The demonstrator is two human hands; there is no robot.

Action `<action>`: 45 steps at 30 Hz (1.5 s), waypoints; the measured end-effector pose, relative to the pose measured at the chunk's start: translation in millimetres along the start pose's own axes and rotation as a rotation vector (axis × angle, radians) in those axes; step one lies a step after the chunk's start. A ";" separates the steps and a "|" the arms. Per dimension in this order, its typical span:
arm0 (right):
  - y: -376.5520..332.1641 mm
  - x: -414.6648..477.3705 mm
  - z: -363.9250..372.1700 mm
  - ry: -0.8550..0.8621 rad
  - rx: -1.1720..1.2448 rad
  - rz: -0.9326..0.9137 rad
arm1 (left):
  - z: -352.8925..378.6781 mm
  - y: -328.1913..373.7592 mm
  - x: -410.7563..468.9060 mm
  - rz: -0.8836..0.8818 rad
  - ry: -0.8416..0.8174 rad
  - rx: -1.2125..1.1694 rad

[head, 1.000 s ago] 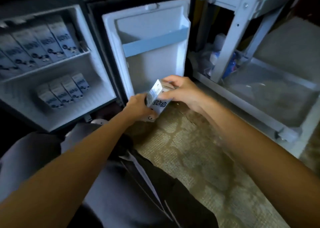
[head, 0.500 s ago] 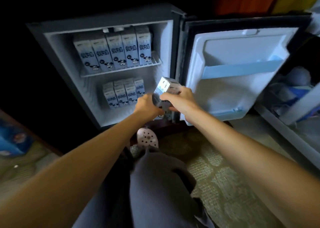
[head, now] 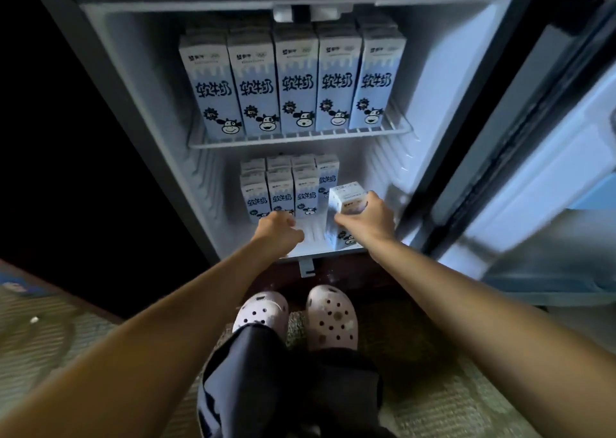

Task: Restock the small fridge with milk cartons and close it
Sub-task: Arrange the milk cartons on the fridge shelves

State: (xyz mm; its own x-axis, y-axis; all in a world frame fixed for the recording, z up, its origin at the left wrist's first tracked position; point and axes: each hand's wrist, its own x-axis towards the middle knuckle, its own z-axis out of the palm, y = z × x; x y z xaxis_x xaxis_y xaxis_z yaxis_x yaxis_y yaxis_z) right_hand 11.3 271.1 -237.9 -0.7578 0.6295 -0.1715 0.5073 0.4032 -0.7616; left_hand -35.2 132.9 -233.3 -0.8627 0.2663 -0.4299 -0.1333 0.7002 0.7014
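Note:
The small fridge (head: 140, 104) stands open in front of me. Five blue-and-white milk cartons (head: 296, 81) line its wire shelf (head: 300, 137). Below, several more cartons (head: 281, 191) stand in rows on the fridge floor. My right hand (head: 370, 221) grips one milk carton (head: 346, 201) from the right side, upright at the front right of the lower compartment, beside those rows. My left hand (head: 278, 232) sits just in front of the lower cartons with fingers loosely curled, holding nothing that I can see.
The fridge door (head: 533, 171) hangs open to the right, close to my right forearm. My feet in pale perforated clogs (head: 330, 317) stand on a woven rug (head: 466, 404) right before the fridge. The area to the left is dark.
I have leaned in closer to the fridge. The carton, held by both hands before, moved into the lower compartment; my left hand has let go of it and shifted left.

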 end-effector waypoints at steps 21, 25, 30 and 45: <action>37.8 105.2 68.7 -0.041 -0.053 -0.092 | -14.8 -49.5 124.1 -0.147 0.215 -0.426; 45.0 115.0 75.1 -0.074 -0.099 -0.136 | -12.8 -51.6 130.3 -0.126 0.246 -0.445; 42.7 120.5 82.8 -0.093 -0.115 -0.169 | -9.0 -55.4 135.3 -0.091 0.253 -0.501; 47.5 133.7 87.7 -0.232 -0.256 -0.048 | -4.9 -51.7 125.2 -0.076 0.328 -0.481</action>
State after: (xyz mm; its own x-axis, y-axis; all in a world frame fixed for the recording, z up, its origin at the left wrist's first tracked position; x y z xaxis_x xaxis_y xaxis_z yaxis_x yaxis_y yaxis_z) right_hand -101.9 316.1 -351.9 -0.8416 0.4498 -0.2990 0.5328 0.6005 -0.5963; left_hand -138.7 126.8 -320.5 -0.9378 -0.0453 -0.3441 -0.3407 0.3097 0.8877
